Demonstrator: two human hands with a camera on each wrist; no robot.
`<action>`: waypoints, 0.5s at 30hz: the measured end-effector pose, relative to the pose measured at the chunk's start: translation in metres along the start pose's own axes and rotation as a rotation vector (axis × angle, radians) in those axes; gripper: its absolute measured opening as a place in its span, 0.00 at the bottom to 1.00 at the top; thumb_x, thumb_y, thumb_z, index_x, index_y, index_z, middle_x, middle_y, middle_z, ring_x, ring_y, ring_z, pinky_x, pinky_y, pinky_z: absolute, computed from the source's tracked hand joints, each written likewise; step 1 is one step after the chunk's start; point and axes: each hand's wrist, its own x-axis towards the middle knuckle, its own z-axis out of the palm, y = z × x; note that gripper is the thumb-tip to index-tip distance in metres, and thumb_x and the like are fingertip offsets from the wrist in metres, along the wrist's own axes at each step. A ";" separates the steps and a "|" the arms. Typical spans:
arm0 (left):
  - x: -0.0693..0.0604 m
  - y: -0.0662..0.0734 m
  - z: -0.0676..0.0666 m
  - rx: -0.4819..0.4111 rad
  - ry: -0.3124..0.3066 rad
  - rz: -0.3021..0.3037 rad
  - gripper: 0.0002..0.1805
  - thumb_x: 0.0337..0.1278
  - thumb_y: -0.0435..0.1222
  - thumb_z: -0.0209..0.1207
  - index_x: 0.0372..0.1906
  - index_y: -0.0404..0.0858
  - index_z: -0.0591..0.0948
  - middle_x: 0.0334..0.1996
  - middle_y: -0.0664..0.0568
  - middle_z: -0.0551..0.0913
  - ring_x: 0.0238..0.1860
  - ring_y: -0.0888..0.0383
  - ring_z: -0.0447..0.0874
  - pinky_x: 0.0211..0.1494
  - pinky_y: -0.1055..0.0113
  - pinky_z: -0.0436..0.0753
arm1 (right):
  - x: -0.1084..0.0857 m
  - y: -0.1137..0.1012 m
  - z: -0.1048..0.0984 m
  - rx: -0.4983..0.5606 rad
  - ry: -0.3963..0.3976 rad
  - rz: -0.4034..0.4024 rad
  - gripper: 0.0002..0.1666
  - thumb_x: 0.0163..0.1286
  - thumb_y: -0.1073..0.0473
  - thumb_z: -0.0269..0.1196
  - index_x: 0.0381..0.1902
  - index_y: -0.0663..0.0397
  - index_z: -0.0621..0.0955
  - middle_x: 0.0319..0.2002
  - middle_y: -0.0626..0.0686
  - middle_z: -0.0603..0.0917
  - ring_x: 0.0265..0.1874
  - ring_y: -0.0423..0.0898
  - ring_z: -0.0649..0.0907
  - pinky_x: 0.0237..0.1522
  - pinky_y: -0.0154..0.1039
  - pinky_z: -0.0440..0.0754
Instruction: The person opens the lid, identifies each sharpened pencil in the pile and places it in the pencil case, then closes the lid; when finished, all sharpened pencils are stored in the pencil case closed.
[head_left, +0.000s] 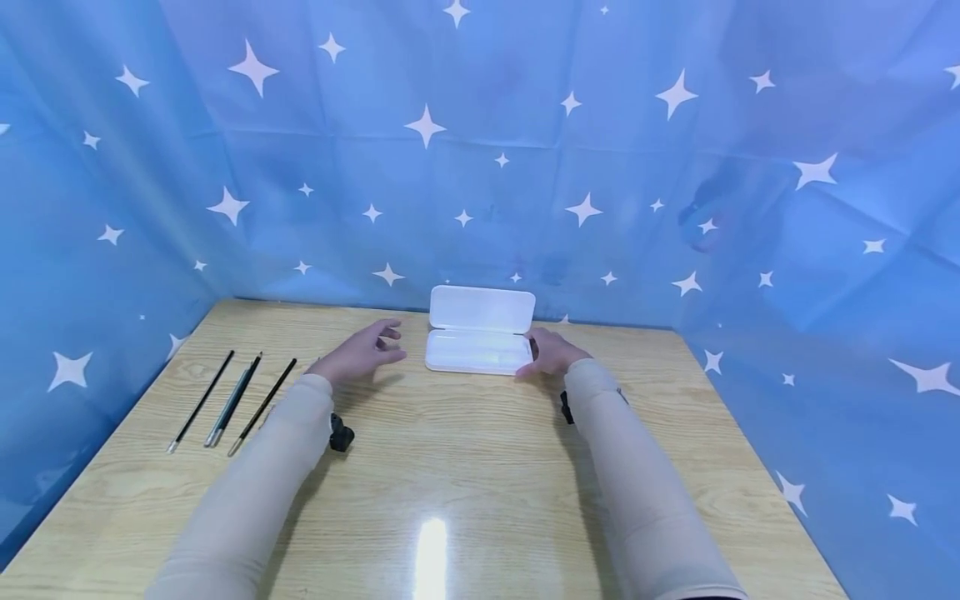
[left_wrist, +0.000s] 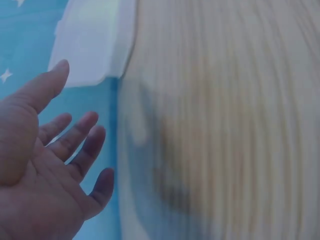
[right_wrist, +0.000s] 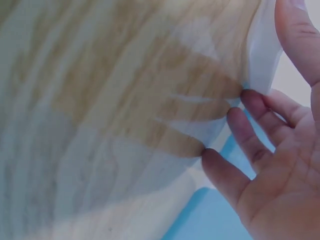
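A white pencil case (head_left: pixel 480 350) lies at the back of the table with its lid (head_left: pixel 482 309) raised against the backdrop. My right hand (head_left: pixel 553 351) is at the case's right end, thumb at the front corner and fingers by the side, holding that end. In the right wrist view, the other fingertips (right_wrist: pixel 212 155) of this hand spread down at the tabletop beside the white edge (right_wrist: pixel 262 47). My left hand (head_left: pixel 362 350) hovers left of the case, apart from it, fingers loosely bent and holding nothing. The left wrist view shows its palm (left_wrist: pixel 45 205) and the case's corner (left_wrist: pixel 92 50).
Several dark pencils or thin brushes lie side by side on the left of the table, among them a black one (head_left: pixel 202 400) and a teal one (head_left: pixel 227 410). Behind the wooden table (head_left: pixel 480 467) hangs a blue star-patterned cloth (head_left: pixel 495 192).
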 end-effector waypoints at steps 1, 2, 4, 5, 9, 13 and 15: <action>-0.003 0.000 -0.004 0.011 0.006 0.000 0.40 0.73 0.45 0.59 0.80 0.38 0.54 0.72 0.41 0.67 0.69 0.40 0.68 0.70 0.42 0.69 | 0.000 0.001 -0.001 -0.019 -0.002 0.002 0.58 0.60 0.42 0.75 0.77 0.60 0.60 0.73 0.63 0.65 0.71 0.61 0.66 0.70 0.58 0.66; -0.007 -0.001 -0.008 0.017 0.010 -0.004 0.40 0.73 0.46 0.59 0.80 0.39 0.55 0.72 0.41 0.68 0.68 0.40 0.69 0.68 0.43 0.70 | 0.001 0.002 -0.001 -0.039 -0.003 -0.003 0.58 0.60 0.41 0.75 0.77 0.60 0.60 0.72 0.63 0.65 0.71 0.61 0.66 0.69 0.58 0.67; -0.016 0.000 -0.016 0.024 0.017 -0.006 0.39 0.74 0.46 0.58 0.80 0.39 0.55 0.71 0.40 0.68 0.67 0.41 0.69 0.67 0.43 0.72 | 0.001 0.003 -0.002 -0.066 -0.005 -0.016 0.57 0.59 0.40 0.75 0.76 0.60 0.62 0.71 0.63 0.67 0.70 0.61 0.67 0.69 0.59 0.67; -0.020 -0.001 -0.020 0.029 0.025 -0.007 0.39 0.74 0.47 0.57 0.80 0.39 0.56 0.71 0.40 0.68 0.67 0.41 0.70 0.66 0.43 0.73 | 0.001 0.003 -0.002 -0.077 -0.007 -0.022 0.57 0.59 0.40 0.75 0.76 0.59 0.62 0.71 0.63 0.67 0.70 0.61 0.68 0.68 0.59 0.67; -0.040 -0.005 -0.036 0.038 0.056 -0.025 0.35 0.76 0.44 0.55 0.78 0.36 0.59 0.67 0.37 0.72 0.63 0.40 0.73 0.62 0.43 0.75 | -0.001 0.000 -0.003 -0.086 -0.013 -0.033 0.56 0.60 0.39 0.74 0.76 0.58 0.62 0.71 0.62 0.67 0.70 0.60 0.67 0.68 0.59 0.67; -0.058 -0.014 -0.050 0.084 0.095 -0.059 0.30 0.77 0.43 0.55 0.74 0.32 0.66 0.62 0.35 0.75 0.61 0.39 0.75 0.62 0.41 0.75 | -0.003 -0.002 -0.004 -0.085 -0.014 -0.023 0.58 0.60 0.37 0.74 0.77 0.57 0.61 0.73 0.62 0.65 0.71 0.61 0.65 0.69 0.60 0.66; -0.065 -0.018 -0.055 0.110 0.112 -0.076 0.29 0.77 0.43 0.54 0.72 0.30 0.68 0.61 0.34 0.76 0.60 0.38 0.76 0.61 0.42 0.76 | -0.002 -0.001 -0.004 -0.088 -0.012 -0.014 0.59 0.59 0.36 0.74 0.78 0.56 0.61 0.73 0.62 0.64 0.72 0.61 0.65 0.70 0.60 0.65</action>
